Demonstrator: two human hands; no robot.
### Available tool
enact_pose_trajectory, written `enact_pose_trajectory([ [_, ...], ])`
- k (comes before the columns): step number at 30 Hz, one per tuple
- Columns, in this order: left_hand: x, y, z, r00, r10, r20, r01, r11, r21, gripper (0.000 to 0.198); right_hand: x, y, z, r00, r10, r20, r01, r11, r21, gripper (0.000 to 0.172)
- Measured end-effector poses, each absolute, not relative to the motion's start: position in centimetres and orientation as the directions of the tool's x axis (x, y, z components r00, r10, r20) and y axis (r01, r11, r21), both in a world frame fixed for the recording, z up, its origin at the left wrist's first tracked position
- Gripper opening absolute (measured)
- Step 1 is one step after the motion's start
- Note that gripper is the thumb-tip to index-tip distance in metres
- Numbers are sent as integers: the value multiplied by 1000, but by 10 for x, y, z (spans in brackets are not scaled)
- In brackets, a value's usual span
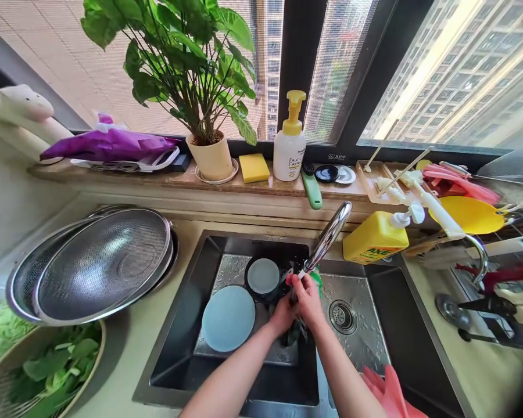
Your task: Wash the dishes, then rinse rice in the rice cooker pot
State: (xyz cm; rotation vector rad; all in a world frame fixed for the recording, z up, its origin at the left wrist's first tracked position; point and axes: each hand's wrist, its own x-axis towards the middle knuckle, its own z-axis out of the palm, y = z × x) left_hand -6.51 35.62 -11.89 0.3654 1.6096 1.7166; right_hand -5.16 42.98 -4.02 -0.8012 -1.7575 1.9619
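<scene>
My right hand (307,297) is right at the tip of the chrome faucet (331,235), its fingers curled and pressed together. Just below and to the left, my left hand (283,316) is closed, partly covered by the right. A dark, crumpled thing (295,335) shows around and under both hands; its kind is unclear. In the left basin, beside my left hand, lie a large pale-blue plate (229,318) and a smaller grey-blue dish (264,276) on a dark round one. Something green (316,280) peeks out behind my right hand.
The right basin holds a drain (343,316) and pink gloves (387,392) at its front. A yellow AXE bottle (375,238) stands behind it. Metal colanders (104,264) and a basket of greens (96,348) sit left. The sill bears a plant pot (211,157), sponge (254,168) and pump bottle (290,152).
</scene>
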Motion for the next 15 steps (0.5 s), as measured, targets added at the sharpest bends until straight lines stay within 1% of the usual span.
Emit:
enact_pose_trajectory([
  [3,-68,353,-110,-708,658,-259,-295,59,954,48,-42,424,-30,-811,572,-126,93,-87,-992,37],
  [6,-76,345,-101,-729,639,-246,-269,63,961,46,-25,420,-28,-825,555,-111,134,2,-991,42],
  [7,-78,342,-99,-737,631,-242,-259,67,964,45,-18,419,-30,-824,554,-114,143,8,-990,43],
  [10,-77,332,-101,-750,618,-236,-236,84,968,43,3,418,-44,-821,550,-152,153,-44,-987,43],
  [12,-69,327,-109,-737,628,-250,-238,105,966,43,12,420,-57,-792,577,-201,186,-85,-979,43],
  [15,-55,324,-127,-698,659,-279,-263,126,956,42,13,420,-68,-750,619,-233,196,-128,-972,51],
])
